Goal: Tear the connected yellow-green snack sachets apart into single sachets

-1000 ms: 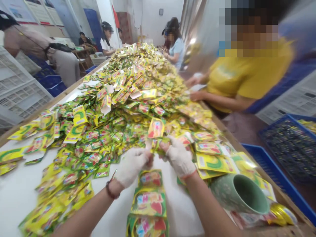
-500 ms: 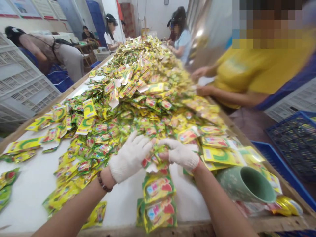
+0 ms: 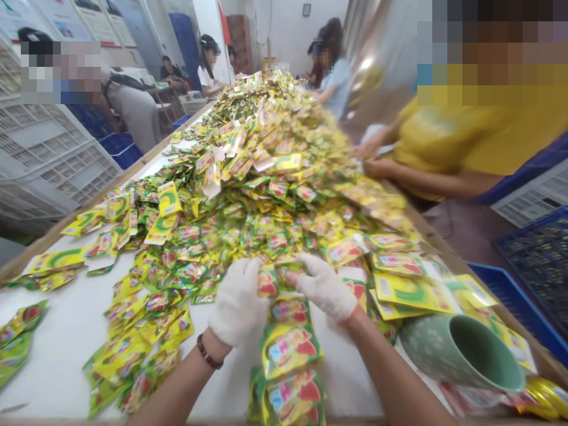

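In the head view my left hand (image 3: 237,303), in a white knit glove and with a bead bracelet at the wrist, has its fingers closed on a small candy packet (image 3: 267,281) with a watermelon picture. Facing it, my right hand (image 3: 327,288), in a glove that leaves the thumb tip bare, pinches a green-yellow packet (image 3: 287,273); its fingers are partly hidden. Just below both hands, a column of overlapping watermelon packets (image 3: 291,350) runs toward the table's near edge. Beyond the hands rises a large heap of similar packets (image 3: 248,228).
A green flowered cup (image 3: 426,343) lies on its side at the right, near flat yellow packs (image 3: 415,289). Loose packets (image 3: 128,349) cover the left of the white table (image 3: 57,331). A co-worker in yellow (image 3: 457,136) stands at right, by a blue crate (image 3: 519,307).
My left hand has gone from spread fingers over the packets to closed on one. The view has shifted, so the table and heap sit slightly lower and farther right.
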The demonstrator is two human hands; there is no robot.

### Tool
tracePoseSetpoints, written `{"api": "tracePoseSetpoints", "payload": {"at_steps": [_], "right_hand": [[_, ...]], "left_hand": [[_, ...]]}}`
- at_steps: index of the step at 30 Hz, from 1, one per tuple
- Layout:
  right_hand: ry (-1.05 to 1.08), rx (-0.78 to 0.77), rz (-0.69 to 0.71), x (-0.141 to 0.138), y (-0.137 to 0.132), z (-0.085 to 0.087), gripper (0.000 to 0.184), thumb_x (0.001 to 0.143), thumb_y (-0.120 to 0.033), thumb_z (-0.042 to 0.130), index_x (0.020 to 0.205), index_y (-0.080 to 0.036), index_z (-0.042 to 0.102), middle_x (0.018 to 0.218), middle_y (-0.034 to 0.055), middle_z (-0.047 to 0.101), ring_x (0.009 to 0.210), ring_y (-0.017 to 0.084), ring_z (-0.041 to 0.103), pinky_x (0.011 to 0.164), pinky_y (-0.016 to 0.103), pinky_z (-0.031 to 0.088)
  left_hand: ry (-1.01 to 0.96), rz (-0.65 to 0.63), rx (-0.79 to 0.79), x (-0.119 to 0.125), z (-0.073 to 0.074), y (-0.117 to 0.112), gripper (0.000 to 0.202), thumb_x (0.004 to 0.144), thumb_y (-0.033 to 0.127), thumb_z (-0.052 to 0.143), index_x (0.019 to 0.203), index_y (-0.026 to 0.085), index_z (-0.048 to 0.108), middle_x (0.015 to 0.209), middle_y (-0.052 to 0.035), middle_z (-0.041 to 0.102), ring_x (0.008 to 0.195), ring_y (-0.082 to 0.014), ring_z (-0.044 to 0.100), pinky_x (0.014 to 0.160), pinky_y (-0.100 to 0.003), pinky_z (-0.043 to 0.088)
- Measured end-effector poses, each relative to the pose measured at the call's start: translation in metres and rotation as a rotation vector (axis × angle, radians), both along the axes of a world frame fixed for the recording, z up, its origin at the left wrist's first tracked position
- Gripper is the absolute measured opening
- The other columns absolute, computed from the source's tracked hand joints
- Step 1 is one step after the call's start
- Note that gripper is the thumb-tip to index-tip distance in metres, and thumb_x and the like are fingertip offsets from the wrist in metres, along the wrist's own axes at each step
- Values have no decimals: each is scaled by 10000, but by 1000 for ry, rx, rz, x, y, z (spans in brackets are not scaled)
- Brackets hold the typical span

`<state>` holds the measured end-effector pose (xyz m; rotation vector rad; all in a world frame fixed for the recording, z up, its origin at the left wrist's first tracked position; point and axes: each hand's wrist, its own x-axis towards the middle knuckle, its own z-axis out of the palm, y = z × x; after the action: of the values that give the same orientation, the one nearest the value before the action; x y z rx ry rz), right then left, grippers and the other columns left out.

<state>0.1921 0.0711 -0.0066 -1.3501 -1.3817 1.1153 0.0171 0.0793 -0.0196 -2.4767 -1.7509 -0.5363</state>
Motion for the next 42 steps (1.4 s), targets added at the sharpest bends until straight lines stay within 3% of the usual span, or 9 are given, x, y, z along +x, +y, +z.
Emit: {"api": "tracePoseSetpoints", "payload": {"at_steps": [4, 7, 9, 14, 19, 24, 34, 37, 42], "right_hand": [[-67, 29, 170, 8, 0, 0, 143, 763, -251, 632, 889, -187, 658, 788, 6, 670, 822, 200, 616, 732, 307, 516], [-152, 62, 119, 8, -5, 6, 99, 745, -196, 628, 840, -210, 650, 776, 2, 674, 818, 199, 615, 766, 313, 510], [-170, 71, 93, 9, -6, 10, 114, 754, -183, 602, 860, -216, 632, 794, 4, 666, 797, 186, 612, 756, 302, 506], [-56, -132, 100, 10, -5, 10, 39, 786, -217, 537, 793, -197, 570, 592, -51, 543, 514, 120, 512, 487, 229, 445], [-99, 38, 75, 8, -4, 4, 111, 760, -197, 560, 774, -196, 671, 683, -15, 645, 722, 169, 592, 646, 265, 490], [-113, -15, 34, 10, -3, 2, 74, 694, -216, 604, 691, -175, 667, 555, -41, 570, 554, 130, 499, 516, 227, 426], [-403, 145, -20, 3, -6, 3, 107, 751, -189, 554, 664, -219, 609, 620, -12, 586, 626, 154, 506, 589, 238, 411], [-513, 184, -12, 1, -7, 5, 127, 735, -132, 536, 673, -220, 604, 664, 0, 600, 646, 156, 514, 618, 241, 410], [-429, 184, 67, 2, -6, 3, 144, 767, -118, 513, 728, -212, 614, 712, -4, 613, 689, 159, 530, 643, 242, 425]], "left_hand": [[17, -130, 14, -3, -5, -1, 347, 700, 232, 641, 1024, 207, 521, 1014, -87, 577, 969, -275, 540, 830, -382, 486], [15, -204, 47, -1, -8, 0, 349, 703, 233, 652, 1030, 193, 535, 1046, -104, 578, 985, -283, 535, 858, -397, 482], [13, -192, 64, -1, -7, 2, 374, 699, 253, 659, 1048, 191, 540, 1037, -106, 579, 971, -289, 535, 845, -406, 485], [15, -148, 79, -3, -5, 3, 440, 667, 234, 662, 1087, 181, 540, 1020, -99, 581, 943, -285, 534, 824, -402, 492], [-10, -190, 89, -5, -9, -1, 414, 680, 231, 666, 1073, 170, 548, 1060, -109, 591, 988, -284, 538, 862, -408, 492], [-39, -220, 112, -8, -11, -2, 439, 678, 191, 666, 1101, 190, 551, 1104, -108, 591, 1019, -283, 532, 874, -413, 494], [-9, -249, 49, -4, -10, -2, 442, 713, 275, 695, 1121, 177, 560, 1098, -113, 600, 1028, -293, 535, 878, -415, 489], [-53, -242, -10, -3, -7, -3, 346, 721, 276, 689, 1036, 184, 579, 1078, -98, 607, 1018, -282, 548, 865, -392, 490], [-41, -221, -99, -3, -1, -6, 372, 718, 296, 685, 1059, 206, 566, 1079, -84, 591, 1023, -283, 553, 824, -379, 495]]}}
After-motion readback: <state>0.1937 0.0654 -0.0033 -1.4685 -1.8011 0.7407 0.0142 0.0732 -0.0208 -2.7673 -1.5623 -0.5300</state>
